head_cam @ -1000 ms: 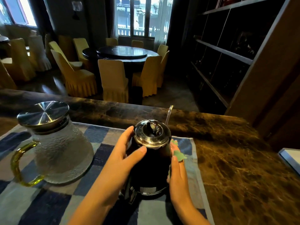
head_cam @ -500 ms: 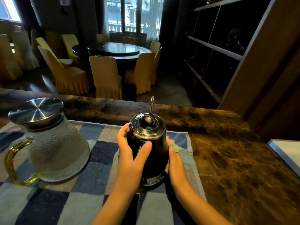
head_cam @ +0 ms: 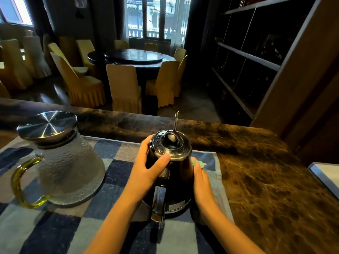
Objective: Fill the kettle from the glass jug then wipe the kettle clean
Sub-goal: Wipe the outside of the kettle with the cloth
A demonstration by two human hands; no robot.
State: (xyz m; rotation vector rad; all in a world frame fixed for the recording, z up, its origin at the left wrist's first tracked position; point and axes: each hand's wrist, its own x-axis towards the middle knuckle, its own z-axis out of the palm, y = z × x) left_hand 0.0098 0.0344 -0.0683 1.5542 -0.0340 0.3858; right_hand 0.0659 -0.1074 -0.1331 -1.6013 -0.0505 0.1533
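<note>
A dark kettle (head_cam: 174, 189) with a shiny steel lid and a thin upright spout stands on a blue and grey checked cloth (head_cam: 60, 231). My left hand (head_cam: 148, 167) wraps around its upper left side, thumb across the rim below the lid. My right hand (head_cam: 201, 178) presses a small green wiping cloth (head_cam: 199, 164) against the kettle's right side; only a corner of the cloth shows past the fingers. To the left stands the textured glass jug (head_cam: 67, 165) with a steel lid and a yellow handle, apart from both hands.
The checked cloth lies on a dark marble counter (head_cam: 266, 180). A flat pale object (head_cam: 326, 175) sits at the counter's right edge. Beyond the counter are a round dining table (head_cam: 132, 57) with yellow-covered chairs and dark shelving (head_cam: 247, 55) on the right.
The view has shifted a little. My left thumb has slid up onto the kettle's rim, and my right hand with the green cloth sits slightly lower on the kettle's right side.
</note>
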